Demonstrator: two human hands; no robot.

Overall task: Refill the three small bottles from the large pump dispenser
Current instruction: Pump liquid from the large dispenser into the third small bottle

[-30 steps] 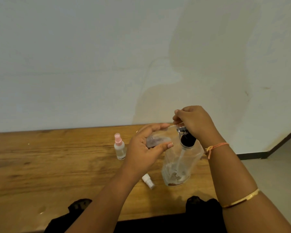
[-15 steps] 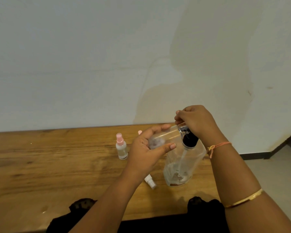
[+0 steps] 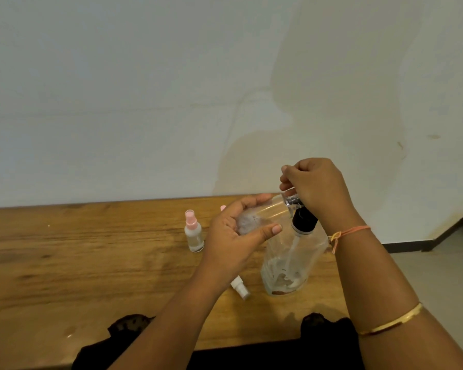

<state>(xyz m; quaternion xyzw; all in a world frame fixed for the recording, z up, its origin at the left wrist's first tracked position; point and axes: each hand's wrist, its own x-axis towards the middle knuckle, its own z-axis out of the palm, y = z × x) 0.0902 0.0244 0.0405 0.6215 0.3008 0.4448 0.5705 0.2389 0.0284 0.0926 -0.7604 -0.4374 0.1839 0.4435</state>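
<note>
Fingers (image 3: 271, 230) of the left hand (image 3: 233, 236) — curled around a small clear bottle (image 3: 262, 213), thumb along its near side, the rest wrapped over the far side. Bottle held roughly on its side above the tabletop (image 3: 91, 263), open mouth toward the pump head; a little whitish foamy residue shows near its base inside the palm.

Right hand (image 3: 316, 188) — closed in a loose fist over the pump top, fingers bent down onto the silver collar; the nozzle itself is hidden under them.

Large pump dispenser (image 3: 294, 257) — clear body, black neck, standing on the tabletop near its right end, tilted slightly. Dip tube visible inside; only a shallow layer of whitish liquid at the bottom.

Small spray bottle with pink cap (image 3: 193, 233) — upright on the tabletop, left of the left hand, apart from it. Second pink cap (image 3: 223, 208) just shows behind the left hand; its bottle is hidden.

White spray cap (image 3: 240, 287) — lying on its side on the tabletop, between the left forearm and the dispenser base.

Orange thread (image 3: 345, 233) at the right wrist; gold bangle (image 3: 390, 320) further up the forearm.
</note>
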